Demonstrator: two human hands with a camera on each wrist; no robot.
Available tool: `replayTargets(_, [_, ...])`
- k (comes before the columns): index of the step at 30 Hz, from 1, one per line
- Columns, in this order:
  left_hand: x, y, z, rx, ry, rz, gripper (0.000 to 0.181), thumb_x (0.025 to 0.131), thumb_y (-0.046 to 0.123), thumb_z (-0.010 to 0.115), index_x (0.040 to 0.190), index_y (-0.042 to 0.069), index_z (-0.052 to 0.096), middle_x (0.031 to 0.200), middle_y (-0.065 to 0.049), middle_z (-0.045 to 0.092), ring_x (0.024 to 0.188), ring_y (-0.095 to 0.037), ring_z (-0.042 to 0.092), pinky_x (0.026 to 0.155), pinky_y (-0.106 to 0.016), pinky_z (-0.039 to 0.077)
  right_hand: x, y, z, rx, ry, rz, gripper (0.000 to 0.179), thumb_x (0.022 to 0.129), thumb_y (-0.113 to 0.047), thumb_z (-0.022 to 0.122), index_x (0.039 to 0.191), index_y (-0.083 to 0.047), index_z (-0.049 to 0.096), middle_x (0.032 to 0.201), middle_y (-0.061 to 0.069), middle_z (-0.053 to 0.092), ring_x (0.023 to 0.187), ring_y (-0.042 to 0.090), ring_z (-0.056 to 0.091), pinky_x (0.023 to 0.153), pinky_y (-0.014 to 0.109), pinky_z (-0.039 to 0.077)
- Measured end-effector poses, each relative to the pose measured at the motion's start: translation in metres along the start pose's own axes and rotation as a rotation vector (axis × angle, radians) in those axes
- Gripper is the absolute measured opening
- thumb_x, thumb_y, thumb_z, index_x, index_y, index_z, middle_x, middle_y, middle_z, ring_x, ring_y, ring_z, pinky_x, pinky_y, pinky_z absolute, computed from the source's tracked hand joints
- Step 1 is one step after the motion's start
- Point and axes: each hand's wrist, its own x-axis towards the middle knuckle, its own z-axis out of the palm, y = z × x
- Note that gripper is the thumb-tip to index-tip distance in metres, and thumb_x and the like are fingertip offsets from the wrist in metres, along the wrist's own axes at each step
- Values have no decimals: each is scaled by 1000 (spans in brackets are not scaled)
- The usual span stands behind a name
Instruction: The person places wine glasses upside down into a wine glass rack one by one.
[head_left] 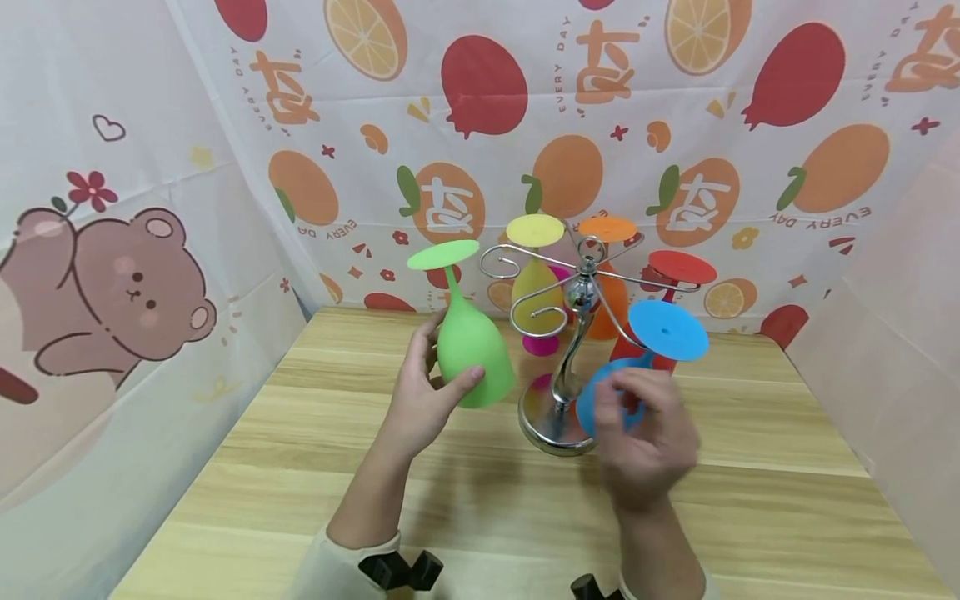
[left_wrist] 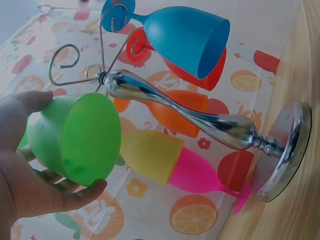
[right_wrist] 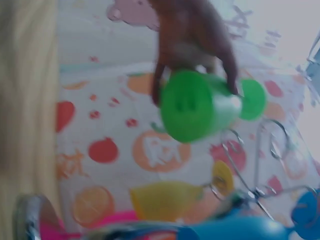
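My left hand (head_left: 420, 396) grips the bowl of a green plastic goblet (head_left: 476, 350), which is upside down to the left of a chrome goblet rack (head_left: 567, 358). In the left wrist view the goblet's mouth faces the camera. Blurred, my right hand (head_left: 651, 442) is in front of a blue goblet (head_left: 669, 330) with its fingers loosely curled and nothing seen between them. The blue goblet hangs by its foot from a rack arm; the left wrist view shows its bowl (left_wrist: 182, 40) with no hand on it.
Yellow (head_left: 535, 232), orange (head_left: 607, 229) and red (head_left: 682, 267) goblets hang upside down on the rack's other arms. Behind the post a pink goblet (head_left: 542, 344) stands upright on the wooden table (head_left: 315, 433). A fruit-print cloth (head_left: 487, 87) backs the table.
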Motion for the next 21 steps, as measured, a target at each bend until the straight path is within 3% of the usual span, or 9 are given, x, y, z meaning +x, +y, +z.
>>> replayTargets(3, [0, -1, 0, 14, -3, -6, 79, 86, 28, 76, 150, 33, 30, 137, -4, 44, 123, -26, 50, 95, -49, 52, 16, 1, -5, -21, 253, 11, 42, 78, -17, 81, 81, 17, 57, 77, 20, 61, 71, 17, 55, 69, 18, 46])
replayTargets(6, [1, -4, 1, 26, -7, -10, 81, 86, 30, 77, 151, 32, 29, 137, -3, 43, 123, -26, 50, 94, -49, 52, 27, 7, -17, -88, 330, 121, 51, 74, -26, 85, 93, 13, 57, 90, 16, 61, 84, 18, 56, 75, 22, 44])
replayTargets(9, [3, -6, 1, 46, -6, -21, 82, 85, 32, 77, 151, 31, 29, 138, -3, 43, 123, -27, 50, 94, -50, 52, 32, 17, -32, -175, 231, 243, 72, 71, -39, 86, 117, 6, 54, 111, 11, 60, 103, 23, 53, 84, 27, 43])
replayTargets(13, [5, -9, 2, 65, 5, -37, 80, 85, 34, 77, 150, 33, 31, 137, -2, 45, 122, -26, 50, 94, -50, 52, 33, 30, -49, -257, -7, 381, 92, 73, -44, 84, 144, -5, 40, 132, 5, 53, 124, 27, 45, 96, 30, 41])
replayTargets(17, [6, -11, 3, 75, 9, -38, 81, 85, 34, 77, 150, 31, 31, 138, -2, 45, 123, -27, 50, 93, -50, 52, 33, 34, -56, -342, -224, 514, 96, 79, -26, 82, 155, -19, 24, 140, 3, 50, 130, 20, 44, 100, 27, 41])
replayTargets(21, [6, -12, 4, 84, 7, -48, 81, 84, 35, 78, 150, 35, 30, 138, -1, 44, 123, -27, 49, 93, -50, 52, 31, 33, -55, -410, -311, 598, 99, 80, -16, 81, 156, -26, 19, 139, 1, 51, 129, 14, 45, 99, 26, 46])
